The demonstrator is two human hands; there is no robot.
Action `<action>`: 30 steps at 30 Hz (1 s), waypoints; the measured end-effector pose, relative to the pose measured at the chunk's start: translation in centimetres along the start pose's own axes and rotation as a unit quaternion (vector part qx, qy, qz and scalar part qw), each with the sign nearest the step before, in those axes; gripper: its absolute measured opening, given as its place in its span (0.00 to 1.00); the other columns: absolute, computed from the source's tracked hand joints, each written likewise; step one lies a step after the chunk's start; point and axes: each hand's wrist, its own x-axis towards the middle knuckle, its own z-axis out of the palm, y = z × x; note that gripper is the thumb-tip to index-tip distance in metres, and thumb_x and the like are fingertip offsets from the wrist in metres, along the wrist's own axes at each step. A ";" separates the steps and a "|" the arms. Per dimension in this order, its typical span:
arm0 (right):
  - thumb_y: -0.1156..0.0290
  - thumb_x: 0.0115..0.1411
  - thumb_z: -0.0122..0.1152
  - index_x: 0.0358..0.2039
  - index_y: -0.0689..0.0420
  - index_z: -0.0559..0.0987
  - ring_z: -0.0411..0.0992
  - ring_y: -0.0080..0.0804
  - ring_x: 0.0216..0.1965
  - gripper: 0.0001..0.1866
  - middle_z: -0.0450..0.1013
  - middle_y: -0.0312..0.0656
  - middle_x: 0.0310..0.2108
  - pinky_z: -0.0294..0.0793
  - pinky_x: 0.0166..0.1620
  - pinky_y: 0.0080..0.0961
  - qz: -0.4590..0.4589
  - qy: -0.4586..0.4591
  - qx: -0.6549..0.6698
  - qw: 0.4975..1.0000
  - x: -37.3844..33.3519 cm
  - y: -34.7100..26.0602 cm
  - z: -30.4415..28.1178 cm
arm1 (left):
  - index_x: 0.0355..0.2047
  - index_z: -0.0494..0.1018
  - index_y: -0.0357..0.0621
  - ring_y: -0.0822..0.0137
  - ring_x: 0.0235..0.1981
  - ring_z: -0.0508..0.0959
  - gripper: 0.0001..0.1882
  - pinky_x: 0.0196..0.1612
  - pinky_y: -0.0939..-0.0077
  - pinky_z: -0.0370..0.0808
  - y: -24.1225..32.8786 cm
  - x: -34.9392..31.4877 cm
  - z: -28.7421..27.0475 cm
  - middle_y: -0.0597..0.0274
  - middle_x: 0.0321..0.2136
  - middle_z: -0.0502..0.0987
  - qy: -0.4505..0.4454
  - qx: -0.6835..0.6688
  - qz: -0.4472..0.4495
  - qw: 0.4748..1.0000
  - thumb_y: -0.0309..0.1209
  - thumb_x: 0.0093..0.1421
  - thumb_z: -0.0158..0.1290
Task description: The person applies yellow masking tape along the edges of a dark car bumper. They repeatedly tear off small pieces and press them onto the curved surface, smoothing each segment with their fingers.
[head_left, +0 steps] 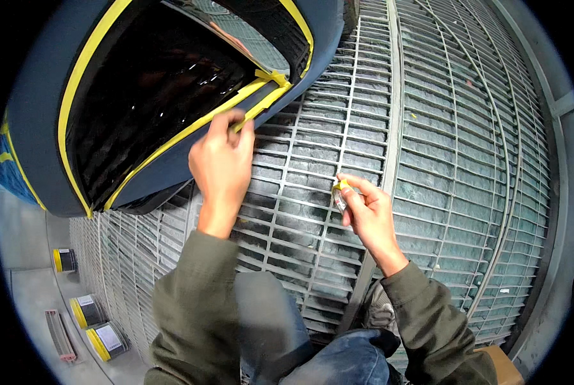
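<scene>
My left hand point(221, 170) is raised at the lower edge of a dark blue car body or panel point(155, 157), its fingertips blurred. Its thumb and forefinger are closed around the near end of a strip of yellow masking tape point(261, 109), which runs up to the window corner. Lower and to the right, over the floor grating, my right hand point(370, 215) pinches a small yellow and silvery-white piece point(339, 196). Its exact kind is too small to make out. More yellow tape point(94, 45) borders the black glossy window area point(152, 83).
Metal floor grating point(441, 173) spreads beneath me, with a hose or cable point(506, 192) curving over its right side. Several dark tubs with yellow rims point(110, 340) stand at the lower left, near a long reddish-grey object point(60, 335). My knees point(325, 359) are bent below.
</scene>
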 end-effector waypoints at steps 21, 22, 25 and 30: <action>0.65 0.61 0.52 0.65 0.53 0.62 0.75 0.57 0.24 0.30 0.75 0.53 0.20 0.74 0.33 0.49 -0.251 -0.237 -0.360 0.867 0.9 -2.9 6.4 | 0.35 0.80 0.32 0.76 0.28 0.79 0.09 0.33 0.82 0.77 -5.9 -8.2 -3.5 0.60 0.28 0.82 -0.336 -0.429 -0.279 0.791 0.27 0.59 0.64; 0.65 0.61 0.52 0.65 0.53 0.62 0.75 0.56 0.24 0.30 0.75 0.53 0.20 0.74 0.32 0.49 -0.249 -0.242 -0.365 0.864 0.9 -3.2 6.6 | 0.35 0.80 0.33 0.76 0.28 0.79 0.09 0.32 0.82 0.76 -6.0 -8.2 -3.5 0.60 0.27 0.82 -0.329 -0.429 -0.280 0.793 0.27 0.59 0.64; 0.67 0.61 0.52 0.62 0.52 0.67 0.74 0.54 0.22 0.27 0.73 0.51 0.17 0.73 0.31 0.45 -0.222 -0.233 -0.359 0.876 0.4 -3.9 6.7 | 0.39 0.79 0.32 0.74 0.27 0.81 0.11 0.31 0.84 0.77 -7.2 -7.3 -3.9 0.61 0.29 0.82 -0.218 -0.373 -0.310 0.847 0.30 0.63 0.61; 0.68 0.61 0.52 0.59 0.51 0.70 0.75 0.51 0.23 0.24 0.74 0.52 0.20 0.73 0.32 0.43 -0.212 -0.202 -0.334 0.896 0.2 -2.2 5.6 | 0.42 0.79 0.32 0.76 0.24 0.79 0.13 0.28 0.86 0.75 -7.4 -5.6 -4.3 0.62 0.28 0.81 -0.090 -0.421 -0.355 0.830 0.31 0.64 0.60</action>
